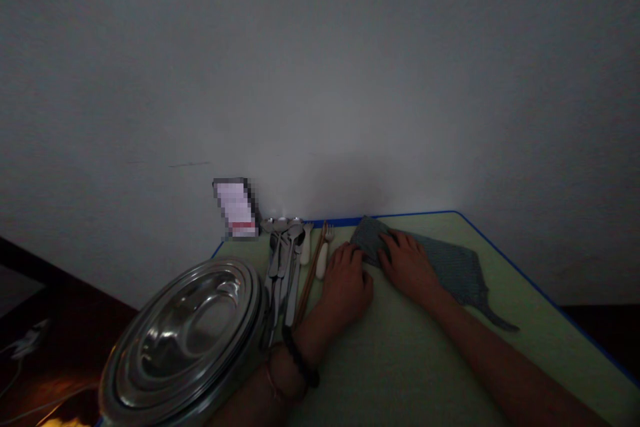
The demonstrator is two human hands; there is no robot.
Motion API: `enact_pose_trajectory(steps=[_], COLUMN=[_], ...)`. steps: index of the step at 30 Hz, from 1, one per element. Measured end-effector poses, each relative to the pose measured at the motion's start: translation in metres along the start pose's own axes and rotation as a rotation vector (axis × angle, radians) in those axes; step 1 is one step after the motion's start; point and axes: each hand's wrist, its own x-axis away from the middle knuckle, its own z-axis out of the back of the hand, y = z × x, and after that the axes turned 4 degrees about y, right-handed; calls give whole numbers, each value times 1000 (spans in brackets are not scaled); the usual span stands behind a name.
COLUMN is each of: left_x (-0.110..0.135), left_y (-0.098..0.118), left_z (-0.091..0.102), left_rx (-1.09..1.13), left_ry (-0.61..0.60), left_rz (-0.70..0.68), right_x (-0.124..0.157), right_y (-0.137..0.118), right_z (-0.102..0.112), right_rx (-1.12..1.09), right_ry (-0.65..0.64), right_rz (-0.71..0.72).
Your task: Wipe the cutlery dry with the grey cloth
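A grey-green knitted cloth [450, 265] lies spread on the table, with a thin tail of fabric at its right end. My right hand [409, 267] rests on the cloth, fingers stretched out and slightly apart. Beside the cloth's left end, my left hand [346, 287] lies palm down with its fingers extended, the tips at or near the cloth edge. I see nothing held in either hand. Just left of my left hand are a white-handled fork [323, 261] and brown chopsticks [311, 270]. A dark beaded bracelet circles my left wrist.
Several metal spoons and other cutlery [284, 257] lie left of the chopsticks. Stacked steel basins [131, 373] stand at the table's front left. A phone [236, 208] with a lit screen leans at the wall. The green table [385, 373] has a blue edge against the wall.
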Motion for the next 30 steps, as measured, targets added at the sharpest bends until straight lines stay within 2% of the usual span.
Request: enact_pose_trajectory(steps=[30], left_x=[0], left_y=[-1], left_z=[-1], left_rx=[-5], left_ry=[-4], left_rz=[-11], right_x=[0], right_y=[0], right_z=[0], right_rx=[-9], right_ry=[12], right_rz=[2])
